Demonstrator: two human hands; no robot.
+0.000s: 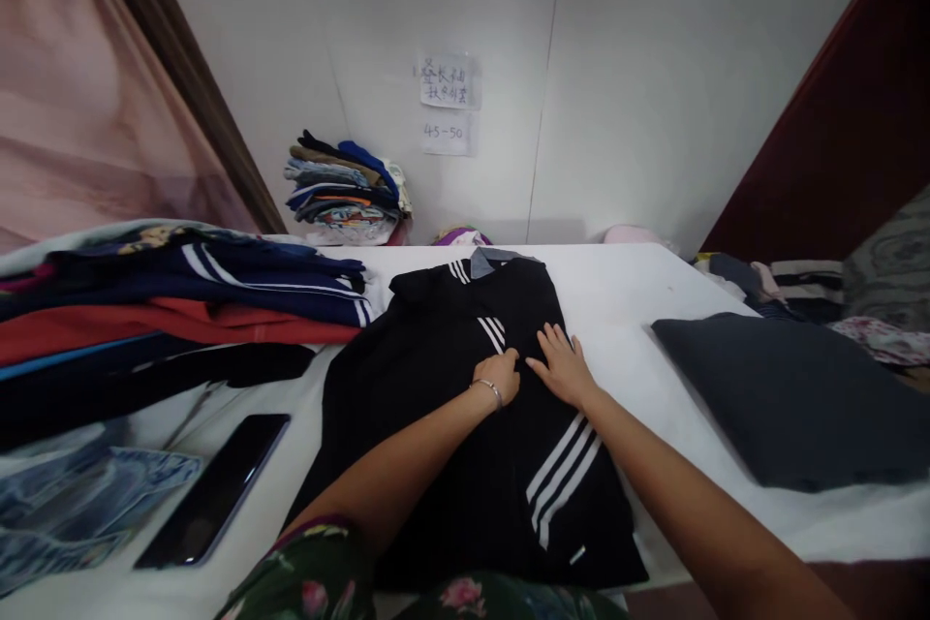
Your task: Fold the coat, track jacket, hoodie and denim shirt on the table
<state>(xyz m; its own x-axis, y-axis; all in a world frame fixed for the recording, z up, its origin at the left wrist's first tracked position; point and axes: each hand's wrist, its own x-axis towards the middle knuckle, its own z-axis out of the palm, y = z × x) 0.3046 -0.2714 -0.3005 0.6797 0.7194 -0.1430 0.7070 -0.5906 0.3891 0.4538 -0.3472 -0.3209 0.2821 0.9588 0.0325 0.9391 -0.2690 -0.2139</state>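
A black long-sleeved jacket [414, 397] with white triple stripes and a grey collar lies spread on the white table [610, 291]. Its right side is folded inward, so a striped part slants across the lower right. Near the jacket's middle, my left hand [498, 378], with a bracelet at the wrist, has its fingers curled in on the fabric. Just to the right, my right hand [563, 366] rests flat along the folded edge, fingers spread. My forearms cover part of the jacket's lower half.
At left lie a heap of clothes [181, 320], a phone [214, 489] and a denim garment [87, 504]. A folded dark grey garment [791, 397] sits at right. Behind, a clothes stack [345, 189] stands by the wall, where paper notes [447, 107] hang.
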